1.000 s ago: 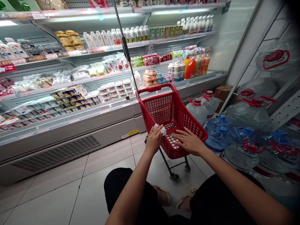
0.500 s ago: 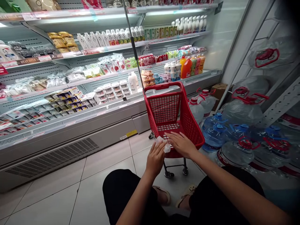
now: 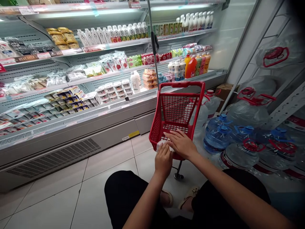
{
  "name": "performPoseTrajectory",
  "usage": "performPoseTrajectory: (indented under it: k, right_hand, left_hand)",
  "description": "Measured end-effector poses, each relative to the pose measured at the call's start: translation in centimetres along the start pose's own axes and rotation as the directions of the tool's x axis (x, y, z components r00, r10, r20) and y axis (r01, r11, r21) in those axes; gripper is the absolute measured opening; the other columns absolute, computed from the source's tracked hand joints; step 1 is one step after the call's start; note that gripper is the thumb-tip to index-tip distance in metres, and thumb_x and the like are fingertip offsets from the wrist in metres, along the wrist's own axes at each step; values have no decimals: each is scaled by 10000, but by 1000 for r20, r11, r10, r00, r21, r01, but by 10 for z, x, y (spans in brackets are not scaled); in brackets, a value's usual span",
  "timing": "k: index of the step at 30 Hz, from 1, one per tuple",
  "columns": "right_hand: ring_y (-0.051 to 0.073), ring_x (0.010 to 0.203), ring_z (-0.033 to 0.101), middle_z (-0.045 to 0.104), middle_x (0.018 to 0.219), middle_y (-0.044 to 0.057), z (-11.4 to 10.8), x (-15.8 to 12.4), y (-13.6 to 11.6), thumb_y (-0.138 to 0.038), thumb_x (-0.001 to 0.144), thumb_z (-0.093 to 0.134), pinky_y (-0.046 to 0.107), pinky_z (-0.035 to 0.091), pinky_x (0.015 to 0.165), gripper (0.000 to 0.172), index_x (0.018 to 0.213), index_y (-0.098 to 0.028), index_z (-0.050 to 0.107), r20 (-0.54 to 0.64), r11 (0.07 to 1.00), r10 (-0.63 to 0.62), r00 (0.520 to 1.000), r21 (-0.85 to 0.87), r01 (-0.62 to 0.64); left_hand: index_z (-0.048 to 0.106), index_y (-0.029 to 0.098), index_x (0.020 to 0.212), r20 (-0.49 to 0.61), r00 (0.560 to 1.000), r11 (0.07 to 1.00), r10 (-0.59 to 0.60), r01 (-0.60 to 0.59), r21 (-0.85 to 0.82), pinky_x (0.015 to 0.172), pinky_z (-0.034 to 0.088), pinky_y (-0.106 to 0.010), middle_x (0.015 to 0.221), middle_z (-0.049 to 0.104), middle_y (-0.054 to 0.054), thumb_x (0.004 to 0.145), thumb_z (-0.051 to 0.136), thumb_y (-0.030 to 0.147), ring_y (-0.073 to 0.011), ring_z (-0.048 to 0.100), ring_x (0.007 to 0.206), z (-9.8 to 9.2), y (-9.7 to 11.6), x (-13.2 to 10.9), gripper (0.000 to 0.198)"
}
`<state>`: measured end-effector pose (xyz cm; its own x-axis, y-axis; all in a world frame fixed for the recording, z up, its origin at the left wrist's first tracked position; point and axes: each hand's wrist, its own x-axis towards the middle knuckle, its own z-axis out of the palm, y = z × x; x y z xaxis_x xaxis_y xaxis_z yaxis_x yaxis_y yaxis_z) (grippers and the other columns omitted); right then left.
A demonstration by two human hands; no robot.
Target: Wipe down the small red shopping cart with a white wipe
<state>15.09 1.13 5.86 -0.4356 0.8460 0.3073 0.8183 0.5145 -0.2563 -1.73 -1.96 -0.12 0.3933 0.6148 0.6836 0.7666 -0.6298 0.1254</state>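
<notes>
A small red shopping cart [image 3: 156,124] stands before me, its low end toward me. My left hand [image 3: 164,160] presses a crumpled white tissue [image 3: 160,143] on the cart's near rim, fingers bent over it. Beside it, my right hand [image 3: 183,145] reaches across the near rim with its fingers stretched out, the fingertips over the basket. The right fingers lie close to the tissue; whether they touch it I cannot tell. Part of the rim is hidden under both hands.
A refrigerated display [image 3: 114,127] with dairy cups, bottles and packs runs along the left and back. Large water bottles [image 3: 216,138] are crowded on the right. A pole [image 3: 153,47] rises from the cart's side. My knees flank the cart's near end.
The cart has turned: its handle end swung right and its near end left. Both hands have shifted slightly, the left one to the right along the rim, still with the tissue.
</notes>
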Motion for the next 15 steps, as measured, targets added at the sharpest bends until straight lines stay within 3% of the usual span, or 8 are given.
performPoseTrajectory:
  k: [3, 6, 8, 10, 12, 15]
  right_hand:
    - [209, 1525, 403, 487, 1615, -28, -2, 1, -6, -481, 1117, 170, 516, 159, 1316, 574, 1642, -319, 335, -19, 999, -50, 999, 13, 50]
    - [206, 1531, 394, 496, 1607, -40, -10, 3, 10, -475, 1115, 192, 510, 95, 1330, 564, 1633, -324, 359, -54, 998, -54, 997, -14, 53]
    - [227, 1532, 393, 518, 1593, -18, -14, 5, 26, -478, 1109, 204, 528, 86, 1328, 573, 1621, -304, 393, -99, 999, 22, 995, -45, -26]
    - [249, 1532, 392, 536, 1580, 11, -14, 8, 37, -480, 1102, 209, 544, 96, 1323, 589, 1605, -271, 433, -129, 994, 82, 988, -57, -90]
    - [251, 1529, 397, 555, 1563, 8, -11, 11, 38, -481, 1100, 211, 542, 102, 1321, 587, 1585, -273, 468, -129, 995, 86, 988, -45, -93]
    - [244, 1510, 422, 575, 1543, -18, -3, 12, 21, -483, 1103, 205, 545, 106, 1316, 571, 1579, -314, 472, -138, 995, 95, 986, -13, -98]
  left_hand:
    - [680, 195, 1293, 18, 999, 999, 42, -43, 8, 1220, 470, -481, 1378, 712, -95, 1066, 424, 154, -219, 593, 1395, -6, -6, -1, 344]
    - [614, 231, 1402, 77, 995, 997, 64, -66, 26, 1303, 331, -505, 1436, 677, -64, 1076, 438, 178, -199, 590, 1396, -26, -33, 1, 374]
    - [574, 264, 1448, 72, 997, 999, 6, -9, 47, 1334, 183, -587, 1454, 662, -54, 1087, 430, 190, -212, 596, 1390, -39, -51, 2, 395]
    - [547, 289, 1470, 49, 994, 994, -102, 99, 54, 1306, 112, -688, 1465, 652, -56, 1098, 414, 209, -245, 591, 1396, -43, -60, 3, 403]
    - [521, 305, 1491, 32, 976, 977, -213, 212, 32, 1266, 205, -730, 1487, 632, -57, 1106, 394, 230, -272, 545, 1439, -41, -59, 2, 412]
    - [520, 307, 1499, 21, 956, 954, -293, 294, -60, 1202, 463, -568, 1530, 597, -35, 1109, 385, 249, -245, 441, 1517, -33, -43, -4, 416]
